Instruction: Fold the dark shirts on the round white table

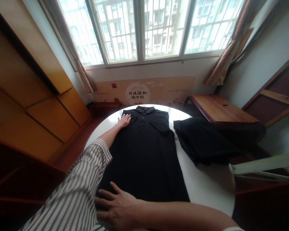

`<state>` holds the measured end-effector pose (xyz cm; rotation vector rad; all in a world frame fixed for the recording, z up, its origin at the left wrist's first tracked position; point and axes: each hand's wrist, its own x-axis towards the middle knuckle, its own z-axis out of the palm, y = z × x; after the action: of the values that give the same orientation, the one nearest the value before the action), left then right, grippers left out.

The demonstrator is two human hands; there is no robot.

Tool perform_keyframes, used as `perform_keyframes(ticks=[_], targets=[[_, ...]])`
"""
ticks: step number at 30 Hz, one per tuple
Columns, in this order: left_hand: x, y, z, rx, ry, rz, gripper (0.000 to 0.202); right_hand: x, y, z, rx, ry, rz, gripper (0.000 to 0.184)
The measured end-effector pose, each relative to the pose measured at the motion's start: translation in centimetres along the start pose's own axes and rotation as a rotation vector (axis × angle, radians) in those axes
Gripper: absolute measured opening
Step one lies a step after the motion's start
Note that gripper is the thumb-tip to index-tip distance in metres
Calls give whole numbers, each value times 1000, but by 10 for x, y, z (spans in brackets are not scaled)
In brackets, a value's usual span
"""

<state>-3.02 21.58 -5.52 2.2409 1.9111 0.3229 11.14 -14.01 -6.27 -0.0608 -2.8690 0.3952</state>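
Note:
A black polo shirt (144,154) lies spread out, front side up, on a round white table (214,183), its collar at the far edge. My left hand (124,120) rests flat with fingers extended on the shirt's left sleeve area, near the shoulder. Close to me, my right hand (119,205) lies with its fingers spread over the shirt's lower left part, and its forearm crosses the hem. Neither hand grips anything. My striped left sleeve covers part of the shirt's left side.
Dark folded fabric (202,139) lies on the table's right side and hangs toward its edge. A wooden side table (223,107) stands behind it, and a pale bar (265,165) juts in at right. Yellow-brown cabinets (45,118) line the left. Barred windows (139,32) fill the back.

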Motion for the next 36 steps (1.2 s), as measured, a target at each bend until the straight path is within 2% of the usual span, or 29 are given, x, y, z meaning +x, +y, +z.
perform_keyframes(ticks=[2,4,6,8,11,13,15,17,20,24,29,36], targets=[[-18,3,-8,-30,70,33,48,0,-4,-7,6,32,21,57],[-50,3,-18,-60,106,89,45,-1,-9,-15,7,53,83,56],[-99,0,-29,-111,113,186,39,-8,-17,-27,16,35,137,54],[-163,-3,-39,-192,106,341,32,-24,-27,-43,33,11,174,48],[-267,-5,-51,-201,-21,538,26,-68,-43,-67,42,35,297,36],[-329,-7,-54,-139,-49,569,23,-107,-50,-74,2,101,422,32],[-375,-15,-51,-58,-22,571,25,-150,-55,-71,-97,180,513,37],[-406,-27,-44,22,53,584,36,-190,-58,-60,-228,243,538,44],[-427,-49,-33,113,180,598,41,-234,-63,-38,-373,281,562,52],[-431,-68,-30,175,219,620,43,-253,-72,-21,-441,241,555,47],[-431,-73,-39,214,200,615,44,-254,-76,-25,-429,315,519,40],[-444,-82,-44,185,322,620,41,-260,-69,-42,-392,499,673,28]])
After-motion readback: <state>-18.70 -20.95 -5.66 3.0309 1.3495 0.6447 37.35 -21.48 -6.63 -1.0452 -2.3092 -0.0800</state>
